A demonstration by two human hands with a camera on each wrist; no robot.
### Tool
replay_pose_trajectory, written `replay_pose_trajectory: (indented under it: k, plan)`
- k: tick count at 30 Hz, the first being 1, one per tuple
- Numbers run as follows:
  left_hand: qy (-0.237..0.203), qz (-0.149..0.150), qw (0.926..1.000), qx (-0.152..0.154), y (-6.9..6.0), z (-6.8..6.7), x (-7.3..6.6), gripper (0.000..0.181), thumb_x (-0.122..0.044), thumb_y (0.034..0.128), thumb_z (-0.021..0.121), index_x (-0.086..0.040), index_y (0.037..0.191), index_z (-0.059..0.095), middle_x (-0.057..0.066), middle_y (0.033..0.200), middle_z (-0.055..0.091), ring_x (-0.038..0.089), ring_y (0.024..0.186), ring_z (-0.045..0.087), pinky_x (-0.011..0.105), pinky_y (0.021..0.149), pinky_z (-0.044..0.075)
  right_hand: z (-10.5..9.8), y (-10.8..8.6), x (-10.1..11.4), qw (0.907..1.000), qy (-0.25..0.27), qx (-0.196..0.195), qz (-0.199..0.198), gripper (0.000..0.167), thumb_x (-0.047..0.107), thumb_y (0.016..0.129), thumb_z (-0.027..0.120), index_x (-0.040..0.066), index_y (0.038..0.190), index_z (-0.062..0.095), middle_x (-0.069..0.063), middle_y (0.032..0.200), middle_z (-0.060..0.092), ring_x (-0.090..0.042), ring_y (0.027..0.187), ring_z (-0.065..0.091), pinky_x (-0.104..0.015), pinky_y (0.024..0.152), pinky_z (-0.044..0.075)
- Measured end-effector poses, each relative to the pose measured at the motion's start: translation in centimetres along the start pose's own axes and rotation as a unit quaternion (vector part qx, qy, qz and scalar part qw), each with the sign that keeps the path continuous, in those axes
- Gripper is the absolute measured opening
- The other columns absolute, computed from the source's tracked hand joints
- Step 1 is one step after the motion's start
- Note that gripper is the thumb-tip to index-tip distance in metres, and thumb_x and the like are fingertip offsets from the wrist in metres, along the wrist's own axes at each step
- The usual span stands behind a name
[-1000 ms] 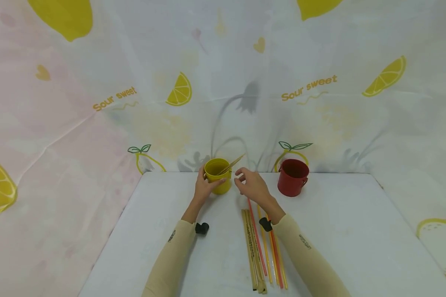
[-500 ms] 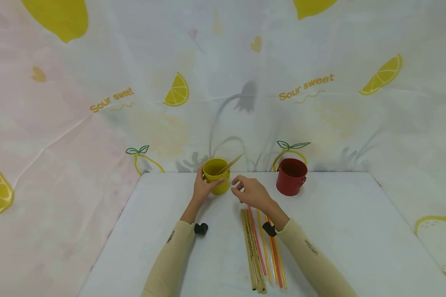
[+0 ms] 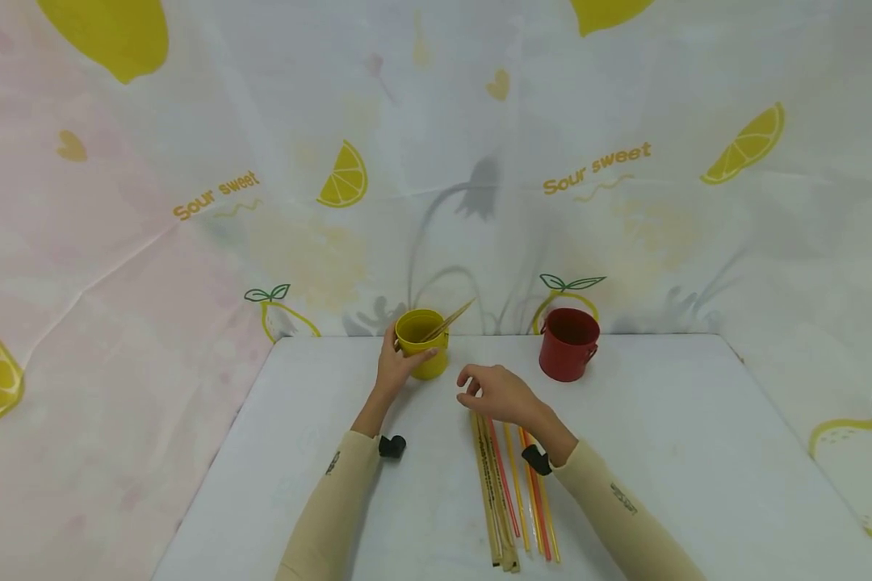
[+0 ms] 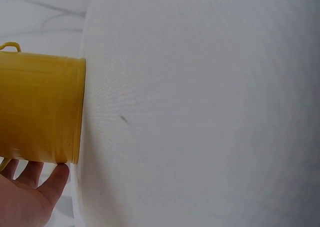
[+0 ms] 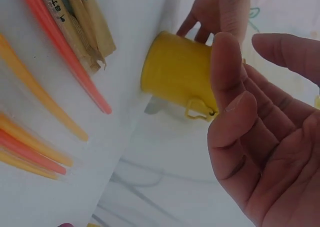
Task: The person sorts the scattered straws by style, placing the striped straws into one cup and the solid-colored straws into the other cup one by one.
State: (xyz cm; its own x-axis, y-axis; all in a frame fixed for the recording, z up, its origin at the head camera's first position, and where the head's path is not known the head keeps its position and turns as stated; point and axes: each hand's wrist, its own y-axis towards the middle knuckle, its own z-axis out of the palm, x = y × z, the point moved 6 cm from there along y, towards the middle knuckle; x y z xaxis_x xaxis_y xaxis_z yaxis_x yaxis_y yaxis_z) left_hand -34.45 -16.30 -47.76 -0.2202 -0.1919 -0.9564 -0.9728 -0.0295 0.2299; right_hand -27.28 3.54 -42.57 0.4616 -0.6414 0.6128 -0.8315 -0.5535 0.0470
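Note:
My left hand (image 3: 396,368) grips a small yellow bucket (image 3: 432,369) at the back of the table, its thumb across the near side. A few thin paper-wrapped straws (image 3: 458,313) lean out of the bucket's right side. In the left wrist view the fingertips (image 4: 56,183) touch the bucket's wall. My right hand (image 3: 503,394) hovers right of the bucket and nearer me, fingers loosely bent, holding nothing. Beneath and in front of it lie several brown paper-wrapped straws (image 3: 491,492). Beside them are a pink-red straw (image 3: 505,481) and several orange and yellow straws (image 3: 517,489).
A red bucket (image 3: 563,360) with side handles stands upright at the back, right of the yellow one. Behind the white table (image 3: 661,452) hangs a lemon-printed cloth (image 3: 443,161). A dark wrist camera (image 3: 536,460) hangs over the loose straws.
My right hand has drawn back from the yellow bucket, toward me and down over the straws' far ends. The left hand keeps its grip on the bucket. The head view shifted slightly.

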Motion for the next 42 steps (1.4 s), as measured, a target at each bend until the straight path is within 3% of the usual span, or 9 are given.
replay_pose_trajectory:
  k: [8, 18, 23, 28, 30, 36, 42]
  plan:
    - [-0.004, -0.011, 0.9997, -0.020, 1.1, 0.2, 3.5, 0.089, -0.027, 0.0779, 0.086, -0.018, 0.150, 0.034, 0.005, 0.145, 0.044, 0.027, 0.133, 0.040, 0.049, 0.110, 0.033, 1.0, -0.6, -1.1, 0.9984, -0.020, 0.043, 0.032, 0.020, 0.022, 0.092, 0.070, 0.010, 0.107, 0.066, 0.003, 0.086, 0.068, -0.011, 0.072, 0.059, -0.031, 0.069, 0.052]
    - [-0.015, 0.001, 0.9998, -0.016, 1.0, 0.2, 3.4, 0.089, -0.025, 0.0768, 0.087, -0.021, 0.149, 0.035, 0.003, 0.142, 0.046, 0.026, 0.131, 0.042, 0.051, 0.108, 0.035, 1.8, -1.9, -2.0, 0.9972, -0.025, 0.049, 0.051, 0.011, 0.017, 0.087, 0.072, 0.010, 0.093, 0.065, 0.007, 0.070, 0.059, -0.008, 0.058, 0.055, -0.031, 0.058, 0.046]
    - [-0.020, -0.006, 0.9998, -0.004, 1.1, 0.2, 3.2, 0.092, -0.022, 0.0783, 0.086, -0.018, 0.152, 0.031, 0.009, 0.146, 0.043, 0.030, 0.135, 0.039, 0.052, 0.109, 0.033, 2.6, -2.6, -2.9, 0.9934, -0.023, 0.078, 0.081, 0.016, 0.019, 0.085, 0.076, 0.012, 0.086, 0.062, 0.006, 0.065, 0.057, -0.009, 0.051, 0.055, -0.028, 0.051, 0.041]
    - [-0.016, -0.007, 0.9998, 0.009, 0.1, 0.1, 0.5, 0.089, -0.012, 0.0811, 0.083, -0.006, 0.152, 0.029, 0.017, 0.147, 0.042, 0.035, 0.135, 0.039, 0.052, 0.109, 0.034, 3.4, -2.9, -3.6, 0.9909, -0.034, 0.082, 0.101, 0.021, 0.022, 0.082, 0.077, 0.016, 0.077, 0.058, 0.006, 0.063, 0.057, -0.010, 0.050, 0.055, -0.027, 0.048, 0.038]
    - [-0.015, -0.007, 0.9998, 0.009, -0.1, 0.1, 0.0, 0.088, -0.012, 0.0813, 0.082, -0.005, 0.152, 0.030, 0.017, 0.146, 0.042, 0.034, 0.134, 0.039, 0.052, 0.108, 0.034, 3.6, -3.0, -3.9, 0.9897, -0.039, 0.082, 0.110, 0.022, 0.023, 0.082, 0.077, 0.016, 0.075, 0.058, 0.005, 0.063, 0.057, -0.011, 0.050, 0.054, -0.027, 0.048, 0.038]
    - [-0.019, -0.007, 0.9998, -0.002, 1.1, 0.3, 3.2, 0.092, -0.021, 0.0790, 0.085, -0.017, 0.153, 0.031, 0.010, 0.147, 0.042, 0.032, 0.135, 0.039, 0.052, 0.109, 0.033, 4.4, -3.0, -4.3, 0.9868, -0.066, 0.081, 0.123, 0.025, 0.023, 0.082, 0.078, 0.016, 0.071, 0.057, 0.004, 0.062, 0.054, -0.012, 0.054, 0.051, -0.027, 0.048, 0.038]
    - [-0.007, -0.006, 0.9998, -0.016, 1.0, 0.3, 3.3, 0.092, -0.023, 0.0771, 0.087, -0.020, 0.151, 0.033, 0.005, 0.144, 0.044, 0.029, 0.132, 0.041, 0.051, 0.108, 0.034, 4.8, -2.9, -4.4, 0.9870, -0.073, 0.065, 0.128, 0.026, 0.022, 0.079, 0.078, 0.015, 0.067, 0.056, 0.004, 0.061, 0.052, -0.012, 0.055, 0.048, -0.027, 0.048, 0.037]
